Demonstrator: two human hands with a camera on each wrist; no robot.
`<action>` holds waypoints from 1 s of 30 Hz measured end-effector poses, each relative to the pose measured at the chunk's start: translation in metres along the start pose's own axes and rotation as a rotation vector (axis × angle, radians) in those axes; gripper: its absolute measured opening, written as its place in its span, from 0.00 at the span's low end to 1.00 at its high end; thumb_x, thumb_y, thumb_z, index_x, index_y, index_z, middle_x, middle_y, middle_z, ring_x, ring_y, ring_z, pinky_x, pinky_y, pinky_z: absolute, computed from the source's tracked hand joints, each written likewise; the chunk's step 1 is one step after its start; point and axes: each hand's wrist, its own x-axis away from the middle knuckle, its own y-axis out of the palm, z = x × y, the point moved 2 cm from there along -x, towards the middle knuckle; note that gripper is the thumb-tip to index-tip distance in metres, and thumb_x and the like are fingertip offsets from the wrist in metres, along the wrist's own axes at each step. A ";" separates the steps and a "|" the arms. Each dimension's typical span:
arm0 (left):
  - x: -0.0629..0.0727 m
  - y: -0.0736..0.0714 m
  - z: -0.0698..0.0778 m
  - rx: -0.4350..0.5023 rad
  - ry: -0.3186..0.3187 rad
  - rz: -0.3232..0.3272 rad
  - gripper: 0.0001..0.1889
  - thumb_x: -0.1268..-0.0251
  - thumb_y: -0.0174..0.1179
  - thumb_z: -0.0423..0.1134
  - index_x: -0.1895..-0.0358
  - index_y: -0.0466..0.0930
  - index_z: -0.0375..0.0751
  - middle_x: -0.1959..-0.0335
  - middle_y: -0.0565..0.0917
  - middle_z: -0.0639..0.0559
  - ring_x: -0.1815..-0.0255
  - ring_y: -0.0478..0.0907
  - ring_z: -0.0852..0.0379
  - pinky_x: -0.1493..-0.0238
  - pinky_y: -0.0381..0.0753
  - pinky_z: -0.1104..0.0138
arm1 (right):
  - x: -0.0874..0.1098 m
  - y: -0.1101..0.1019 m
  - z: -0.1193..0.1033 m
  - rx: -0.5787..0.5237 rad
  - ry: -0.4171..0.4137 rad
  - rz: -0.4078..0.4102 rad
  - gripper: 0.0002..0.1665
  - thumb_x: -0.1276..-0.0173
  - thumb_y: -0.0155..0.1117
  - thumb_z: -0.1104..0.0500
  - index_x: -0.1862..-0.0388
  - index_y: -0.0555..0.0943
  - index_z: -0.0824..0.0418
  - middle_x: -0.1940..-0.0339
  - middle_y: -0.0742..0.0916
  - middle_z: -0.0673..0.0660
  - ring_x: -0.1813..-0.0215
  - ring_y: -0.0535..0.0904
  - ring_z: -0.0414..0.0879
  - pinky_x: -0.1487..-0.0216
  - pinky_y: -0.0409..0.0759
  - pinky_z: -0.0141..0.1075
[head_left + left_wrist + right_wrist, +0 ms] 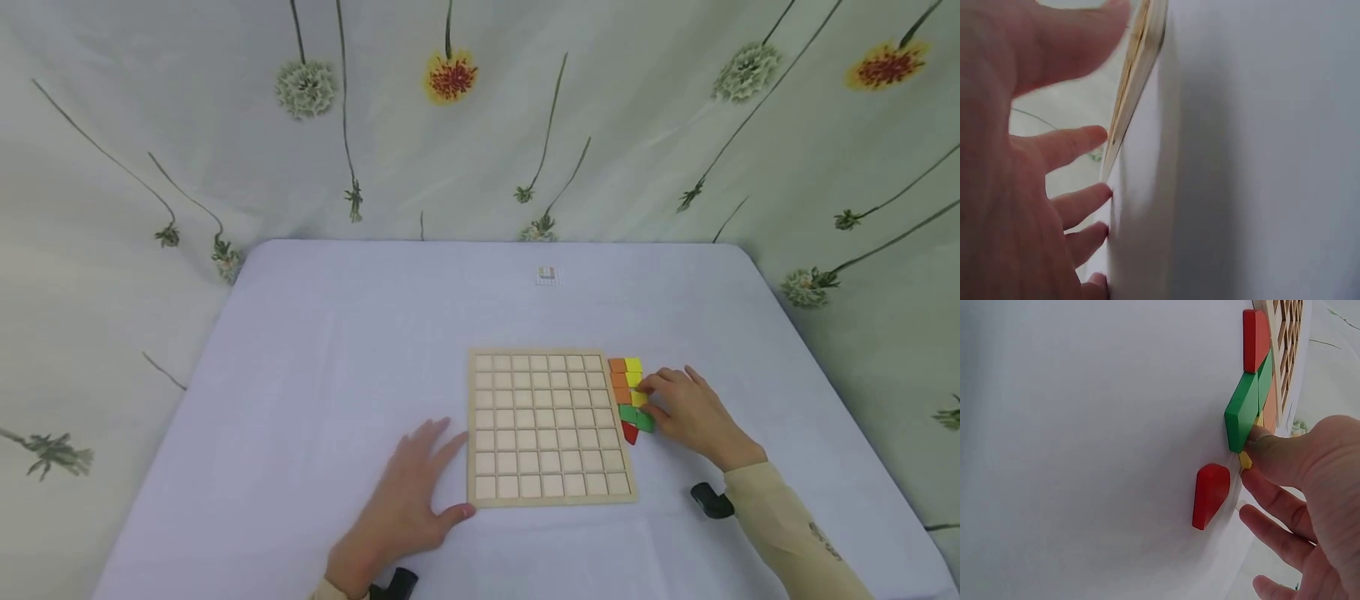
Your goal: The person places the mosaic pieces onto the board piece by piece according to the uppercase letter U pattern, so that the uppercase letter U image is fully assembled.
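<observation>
A square wooden grid board lies flat on the table. Spread beside its near left corner is my left hand, thumb and forefinger at the frame's edge. Along the board's right side runs a column of coloured blocks: orange blocks, yellow blocks, green blocks and a red block. My right hand reaches in from the right and pinches a yellow block between thumb and forefinger. Another red block sits near that hand in the right wrist view; the hand hides it from the head view.
A small card with a coloured print lies towards the far edge of the white-covered table. Behind the table hangs a flowered curtain. Black wrist devices stick out beside both sleeves.
</observation>
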 end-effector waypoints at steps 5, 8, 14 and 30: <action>0.000 0.007 0.000 0.016 0.013 0.006 0.46 0.45 0.72 0.59 0.23 0.65 0.52 0.18 0.58 0.43 0.16 0.50 0.37 0.20 0.51 0.35 | 0.002 0.001 0.000 0.005 -0.011 0.011 0.16 0.40 0.77 0.63 0.53 0.85 0.62 0.58 0.88 0.56 0.47 0.84 0.58 0.29 0.63 0.73; -0.001 0.008 -0.001 0.012 0.014 0.017 0.45 0.46 0.73 0.59 0.24 0.67 0.52 0.18 0.59 0.43 0.16 0.50 0.36 0.20 0.50 0.35 | 0.002 0.002 0.000 0.011 -0.020 0.017 0.16 0.40 0.77 0.64 0.54 0.85 0.62 0.58 0.88 0.56 0.48 0.84 0.58 0.29 0.63 0.73; -0.001 0.008 -0.002 0.032 0.000 0.008 0.44 0.46 0.74 0.56 0.25 0.68 0.54 0.18 0.58 0.44 0.16 0.49 0.37 0.20 0.48 0.36 | 0.001 0.003 -0.001 0.029 -0.025 0.008 0.17 0.40 0.76 0.64 0.53 0.83 0.63 0.55 0.87 0.58 0.47 0.83 0.58 0.28 0.63 0.72; -0.002 0.010 -0.004 0.036 -0.016 0.015 0.43 0.47 0.76 0.54 0.26 0.69 0.57 0.18 0.59 0.46 0.16 0.50 0.39 0.19 0.49 0.37 | -0.006 -0.017 -0.019 0.073 -0.094 0.042 0.18 0.40 0.77 0.64 0.54 0.81 0.63 0.57 0.86 0.58 0.48 0.82 0.56 0.28 0.64 0.70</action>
